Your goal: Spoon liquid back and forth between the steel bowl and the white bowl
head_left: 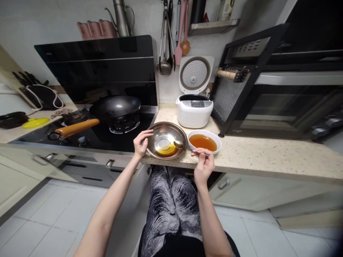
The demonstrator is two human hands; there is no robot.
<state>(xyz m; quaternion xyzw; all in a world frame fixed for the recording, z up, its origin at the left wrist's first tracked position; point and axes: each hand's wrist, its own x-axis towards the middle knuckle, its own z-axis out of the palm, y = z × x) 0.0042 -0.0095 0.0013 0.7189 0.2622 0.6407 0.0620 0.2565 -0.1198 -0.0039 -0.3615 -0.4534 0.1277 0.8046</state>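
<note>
A steel bowl [153, 148] stands near the counter's front edge, with a shallow pool of amber liquid [167, 149] at its bottom front. My left hand [141, 143] grips the bowl's left rim, thumb outside and fingers over the edge. Between the fingertips of my right hand [204, 166] is the handle of a metal spoon [179, 144]. The spoon's head hangs over the right side of the steel bowl. Beneath the handle, just right of the steel bowl, sits a white bowl [219, 145] of reddish-brown liquid [205, 141].
Behind the bowls a white rice cooker [195, 112] stands with its lid up. To the left, a black wok [115, 107] with a wooden handle [80, 128] rests on the gas stove [104, 142]. A black rack [233, 89] and an oven [284, 107] are at right. Utensils [171, 46] hang above.
</note>
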